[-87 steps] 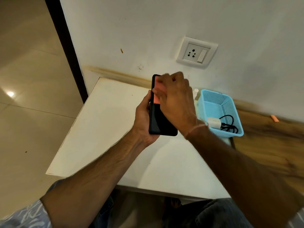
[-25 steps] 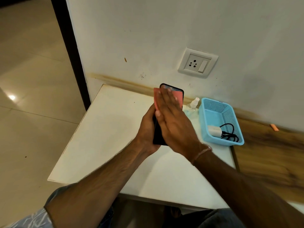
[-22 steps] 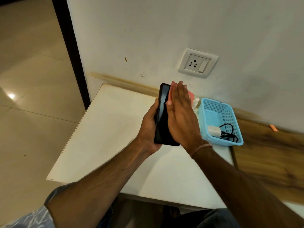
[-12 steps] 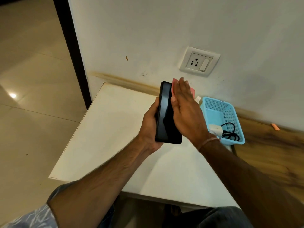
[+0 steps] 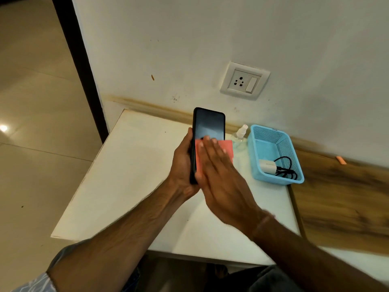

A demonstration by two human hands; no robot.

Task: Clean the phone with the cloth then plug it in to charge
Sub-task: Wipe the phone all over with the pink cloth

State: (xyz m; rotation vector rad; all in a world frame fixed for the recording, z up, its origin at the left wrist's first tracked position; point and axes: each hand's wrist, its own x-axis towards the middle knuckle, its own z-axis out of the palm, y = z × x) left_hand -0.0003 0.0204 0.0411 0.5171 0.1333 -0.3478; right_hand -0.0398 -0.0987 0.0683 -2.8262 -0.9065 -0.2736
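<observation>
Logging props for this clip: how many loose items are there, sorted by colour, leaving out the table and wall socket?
Black: 2, phone, cable
White: 1, charger
Blue: 1, basket
Pink: 1, cloth
Clear: 1, spray bottle
Total: 6

Just one cam, head-worn wide-angle, looking forward and down from close above the left hand (image 5: 182, 165) and right hand (image 5: 223, 182), across the table (image 5: 126, 175) toward the wall (image 5: 189, 49).

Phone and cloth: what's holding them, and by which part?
Left hand grips the phone by its lower side edges; right hand presses the cloth flat against it, fingers straight.
</observation>
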